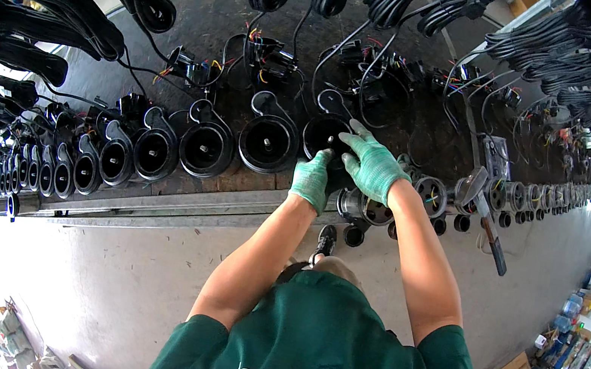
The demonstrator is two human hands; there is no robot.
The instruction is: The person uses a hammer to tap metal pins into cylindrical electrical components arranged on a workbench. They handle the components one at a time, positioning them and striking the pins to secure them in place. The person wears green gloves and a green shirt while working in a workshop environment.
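Head cam: round black housing (321, 142) sits on the workbench (202, 18), near its front edge. Left hand (311, 181) has its thumb at the near rim, other fingers hidden, so can't tell if it's gripping; right hand (376, 167) lies fingers spread across the right side. Imo a hard sideways shove could bump the neighbouring housing (269, 144). The hammer-like tool (488, 227) overhangs the bench front, so a stray elbow might drop it.

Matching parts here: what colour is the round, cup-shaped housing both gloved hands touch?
Black; the round, cup-shaped housing shows best in the head view.
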